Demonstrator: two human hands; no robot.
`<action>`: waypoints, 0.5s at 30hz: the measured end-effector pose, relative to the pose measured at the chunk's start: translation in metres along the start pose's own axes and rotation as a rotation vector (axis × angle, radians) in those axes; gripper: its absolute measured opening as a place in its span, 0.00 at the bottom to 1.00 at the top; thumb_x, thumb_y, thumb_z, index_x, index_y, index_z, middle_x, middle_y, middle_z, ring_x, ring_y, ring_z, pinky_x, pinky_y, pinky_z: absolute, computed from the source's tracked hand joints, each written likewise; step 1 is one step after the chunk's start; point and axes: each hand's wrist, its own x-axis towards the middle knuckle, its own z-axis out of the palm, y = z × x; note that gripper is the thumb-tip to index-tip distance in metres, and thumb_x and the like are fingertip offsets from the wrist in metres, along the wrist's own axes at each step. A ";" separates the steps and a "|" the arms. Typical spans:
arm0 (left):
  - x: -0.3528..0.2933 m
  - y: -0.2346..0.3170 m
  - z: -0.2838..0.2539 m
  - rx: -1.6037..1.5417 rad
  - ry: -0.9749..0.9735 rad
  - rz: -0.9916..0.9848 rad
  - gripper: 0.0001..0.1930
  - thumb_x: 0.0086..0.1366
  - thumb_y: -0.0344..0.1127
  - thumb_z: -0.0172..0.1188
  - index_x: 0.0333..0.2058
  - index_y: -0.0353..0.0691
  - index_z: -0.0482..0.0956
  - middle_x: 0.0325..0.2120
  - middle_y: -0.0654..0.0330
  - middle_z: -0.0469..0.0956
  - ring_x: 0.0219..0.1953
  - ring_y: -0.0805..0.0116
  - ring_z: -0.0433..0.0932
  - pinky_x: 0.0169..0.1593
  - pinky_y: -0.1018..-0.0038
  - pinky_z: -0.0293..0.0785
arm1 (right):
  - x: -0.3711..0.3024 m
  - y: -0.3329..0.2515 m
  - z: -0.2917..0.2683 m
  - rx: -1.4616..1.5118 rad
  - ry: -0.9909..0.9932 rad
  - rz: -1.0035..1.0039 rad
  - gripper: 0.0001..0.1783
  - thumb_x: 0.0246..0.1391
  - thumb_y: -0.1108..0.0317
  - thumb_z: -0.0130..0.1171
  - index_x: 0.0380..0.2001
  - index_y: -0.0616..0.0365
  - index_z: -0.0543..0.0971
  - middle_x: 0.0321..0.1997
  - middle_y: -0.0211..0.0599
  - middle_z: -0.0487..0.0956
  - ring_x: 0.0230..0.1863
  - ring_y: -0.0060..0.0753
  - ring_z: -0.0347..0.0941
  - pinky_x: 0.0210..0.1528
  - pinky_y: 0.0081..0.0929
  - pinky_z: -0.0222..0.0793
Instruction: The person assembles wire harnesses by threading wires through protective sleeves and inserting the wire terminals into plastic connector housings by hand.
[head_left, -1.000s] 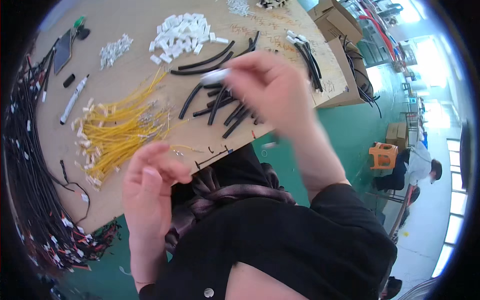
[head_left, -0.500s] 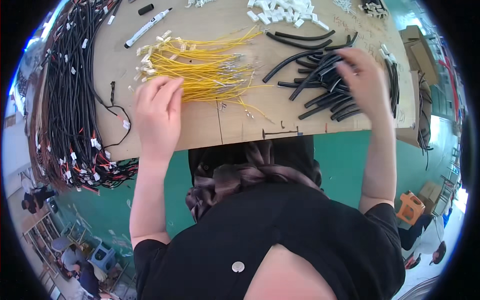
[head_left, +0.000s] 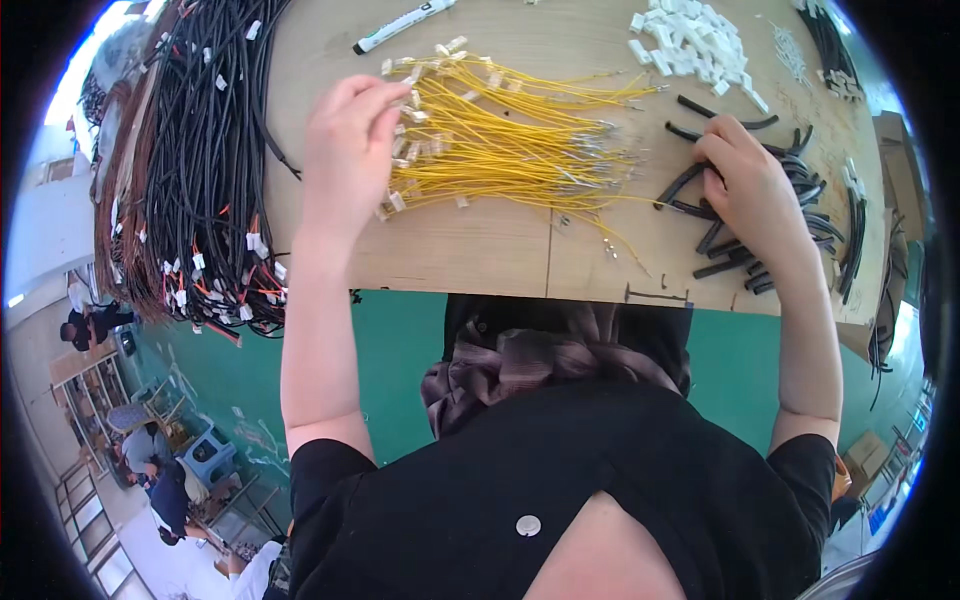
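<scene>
A flat bundle of yellow wires [head_left: 500, 140] lies across the table, with white connectors [head_left: 440, 115] on the left ends and bare metal terminals on the right ends. My left hand [head_left: 350, 150] is at the connector ends, thumb and fingers pinched together. Whatever sits between those fingertips is too small or hidden to make out. To the right is a loose pile of short black tubes [head_left: 735, 262]. My right hand [head_left: 745, 180] reaches over the pile's left side, its fingers curled down onto a black tube [head_left: 680, 186] and partly hiding it.
Black cable harnesses [head_left: 215, 180] with white plugs cover the table's left end. A marker pen [head_left: 405, 27] lies behind the wires. White plastic housings [head_left: 695, 45] are heaped at the back right, and another bunch of black tubes [head_left: 855, 235] lies near the right edge.
The view has shifted, so the table sits farther right in it. My left hand has moved farther back along the connectors. My right hand has gone to the left side of the tube pile.
</scene>
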 end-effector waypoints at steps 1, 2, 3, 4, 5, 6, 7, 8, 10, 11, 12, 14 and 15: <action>0.004 0.002 0.005 0.001 -0.003 0.018 0.07 0.50 0.26 0.52 0.30 0.39 0.75 0.29 0.58 0.71 0.33 0.61 0.69 0.38 0.74 0.65 | -0.002 0.001 -0.005 -0.001 0.000 0.002 0.12 0.36 0.79 0.49 0.31 0.62 0.69 0.34 0.38 0.68 0.34 0.37 0.67 0.37 0.27 0.62; 0.006 0.002 0.007 0.004 -0.005 0.035 0.07 0.50 0.26 0.52 0.30 0.39 0.75 0.28 0.58 0.71 0.33 0.61 0.68 0.38 0.73 0.65 | -0.005 0.001 -0.009 0.145 0.022 0.040 0.11 0.37 0.80 0.49 0.30 0.62 0.69 0.35 0.36 0.69 0.33 0.32 0.68 0.36 0.25 0.63; 0.008 0.002 0.007 0.002 -0.006 0.035 0.07 0.50 0.26 0.52 0.30 0.39 0.75 0.28 0.58 0.71 0.33 0.61 0.68 0.38 0.73 0.65 | -0.008 0.003 -0.013 0.288 0.043 0.081 0.10 0.38 0.81 0.48 0.28 0.62 0.69 0.35 0.34 0.70 0.32 0.26 0.68 0.35 0.23 0.63; 0.012 0.004 0.004 0.038 -0.045 0.096 0.07 0.49 0.26 0.52 0.29 0.39 0.75 0.27 0.59 0.70 0.33 0.61 0.68 0.38 0.73 0.65 | -0.012 0.005 -0.016 0.381 0.121 0.055 0.11 0.42 0.82 0.46 0.32 0.61 0.68 0.36 0.33 0.71 0.32 0.18 0.67 0.33 0.18 0.63; 0.014 0.004 0.002 0.076 -0.085 0.155 0.07 0.49 0.27 0.52 0.29 0.40 0.76 0.27 0.59 0.70 0.33 0.61 0.68 0.38 0.73 0.65 | -0.012 0.001 -0.014 0.384 0.120 0.054 0.11 0.42 0.82 0.46 0.32 0.61 0.68 0.36 0.33 0.71 0.32 0.18 0.67 0.33 0.18 0.63; 0.015 0.004 0.002 0.073 -0.083 0.157 0.07 0.49 0.27 0.52 0.29 0.40 0.76 0.27 0.59 0.70 0.33 0.61 0.68 0.38 0.73 0.65 | -0.011 -0.007 -0.013 0.578 0.389 -0.007 0.12 0.42 0.81 0.47 0.33 0.61 0.68 0.32 0.32 0.72 0.29 0.16 0.66 0.30 0.16 0.63; 0.015 0.005 0.001 0.120 -0.143 0.166 0.07 0.49 0.27 0.53 0.29 0.39 0.76 0.27 0.59 0.70 0.34 0.62 0.68 0.38 0.72 0.65 | -0.011 -0.012 -0.011 0.770 0.660 -0.072 0.13 0.42 0.80 0.47 0.35 0.60 0.67 0.29 0.31 0.72 0.25 0.14 0.66 0.28 0.14 0.62; 0.015 0.005 -0.001 0.168 -0.204 0.174 0.06 0.48 0.27 0.53 0.28 0.39 0.76 0.26 0.60 0.70 0.34 0.62 0.68 0.38 0.72 0.65 | -0.012 -0.010 -0.007 0.752 0.636 -0.044 0.17 0.42 0.79 0.49 0.39 0.60 0.65 0.29 0.30 0.73 0.24 0.15 0.66 0.27 0.14 0.62; 0.015 0.003 -0.003 0.221 -0.257 0.156 0.06 0.48 0.27 0.53 0.27 0.39 0.76 0.26 0.59 0.70 0.34 0.62 0.68 0.38 0.72 0.65 | -0.010 -0.016 0.007 0.745 0.510 0.030 0.16 0.44 0.80 0.47 0.40 0.60 0.65 0.31 0.31 0.72 0.27 0.16 0.66 0.30 0.13 0.63; 0.016 0.002 -0.006 0.276 -0.310 0.136 0.05 0.47 0.27 0.54 0.26 0.39 0.76 0.25 0.59 0.70 0.34 0.63 0.68 0.38 0.72 0.65 | -0.007 -0.020 0.013 0.738 0.384 0.101 0.16 0.46 0.81 0.45 0.41 0.61 0.65 0.34 0.32 0.71 0.30 0.17 0.66 0.32 0.13 0.63; 0.017 0.001 -0.008 0.275 -0.311 0.136 0.05 0.47 0.27 0.54 0.26 0.39 0.76 0.25 0.59 0.70 0.34 0.63 0.68 0.38 0.72 0.65 | -0.003 -0.023 0.015 0.664 0.322 0.123 0.12 0.46 0.80 0.46 0.37 0.61 0.68 0.31 0.29 0.71 0.28 0.16 0.65 0.31 0.12 0.62; 0.022 -0.001 -0.018 0.283 -0.256 0.244 0.05 0.47 0.27 0.53 0.25 0.37 0.75 0.25 0.58 0.71 0.33 0.63 0.69 0.37 0.72 0.65 | 0.001 -0.017 0.020 0.561 0.243 0.059 0.05 0.47 0.77 0.47 0.30 0.62 0.71 0.29 0.28 0.71 0.25 0.16 0.63 0.30 0.13 0.61; 0.024 -0.002 -0.025 0.282 -0.257 0.245 0.05 0.47 0.27 0.53 0.25 0.37 0.75 0.25 0.58 0.71 0.33 0.63 0.69 0.37 0.72 0.65 | 0.002 -0.016 0.020 0.537 0.224 0.032 0.04 0.48 0.76 0.47 0.28 0.63 0.71 0.29 0.28 0.71 0.25 0.17 0.63 0.30 0.14 0.60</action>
